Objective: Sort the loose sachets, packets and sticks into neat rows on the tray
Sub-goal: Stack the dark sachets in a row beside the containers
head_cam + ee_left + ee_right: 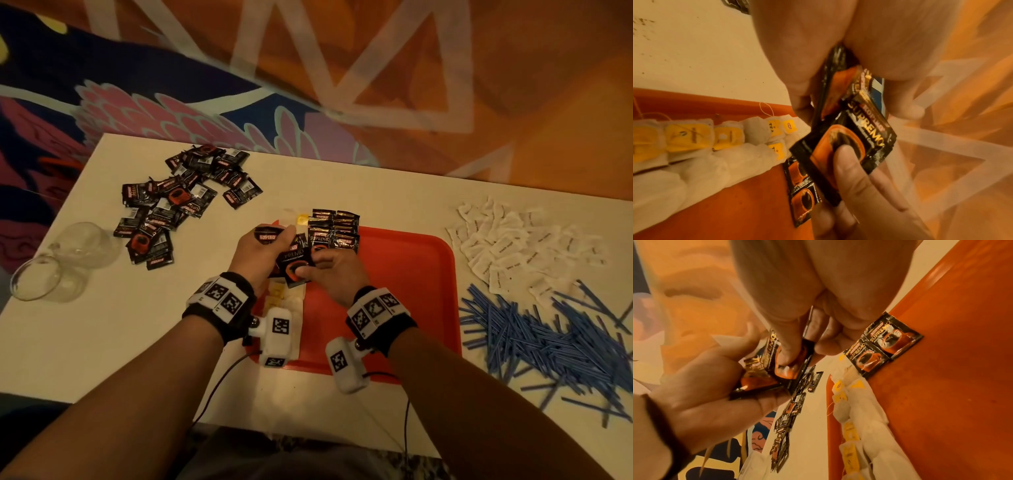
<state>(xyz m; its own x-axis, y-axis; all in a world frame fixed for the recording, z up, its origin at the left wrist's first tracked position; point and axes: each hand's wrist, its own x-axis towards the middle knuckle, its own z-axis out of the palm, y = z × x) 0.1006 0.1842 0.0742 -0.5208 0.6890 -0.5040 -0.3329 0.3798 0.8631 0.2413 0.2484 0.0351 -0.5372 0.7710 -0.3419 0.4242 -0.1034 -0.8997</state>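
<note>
Black coffee sachets [291, 255] are fanned in the left hand [263, 253] above the red tray [411, 274]; the right hand [329, 270] pinches the front one, which probably joins the coffee row [334, 231] next.

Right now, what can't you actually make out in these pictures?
- Number of coffee sachets held: both hands cover the stack, every view.
- Left part of the tray: head view, arms and wrist cameras hide it.
- Print on the white packets: head view, too small.
- Blue sticks: cut off by the right edge.
</note>
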